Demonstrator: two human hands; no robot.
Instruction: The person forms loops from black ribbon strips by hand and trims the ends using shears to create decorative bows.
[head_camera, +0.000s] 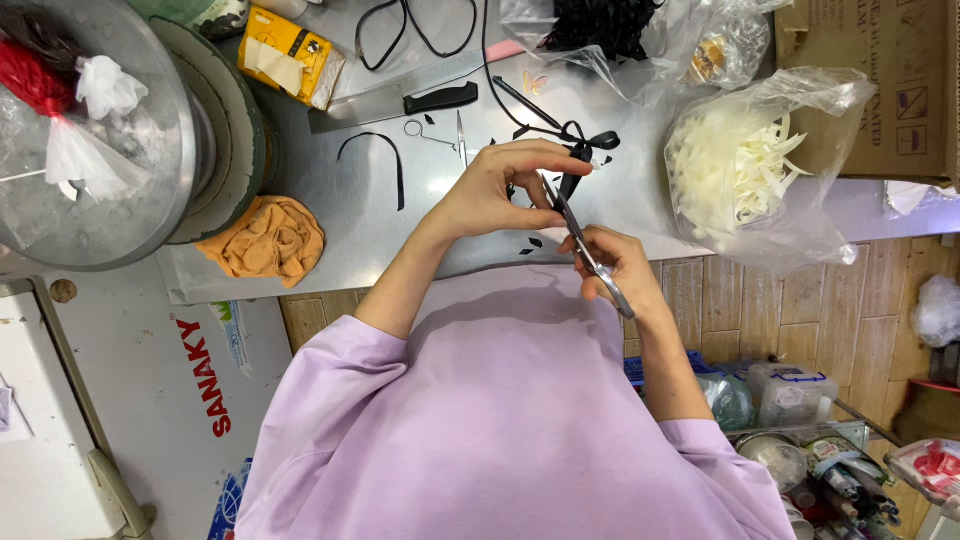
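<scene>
Here, two hands cut black ribbon (585, 150) over a metal table (440, 220).
The left hand (500, 190) pinched the ribbon; the right hand (615, 262) gripped scissors (585, 250), blades seemingly closed.

Left hand (500, 190) pinches black ribbon (578, 150); right hand (615, 265) grips scissors (585, 250) over the steel table (440, 220).

my left hand (497, 190) is up front, fingers curled in a pinch; right hand (617, 262) sits just below it, closed tight, both forearms angled inward
</scene>
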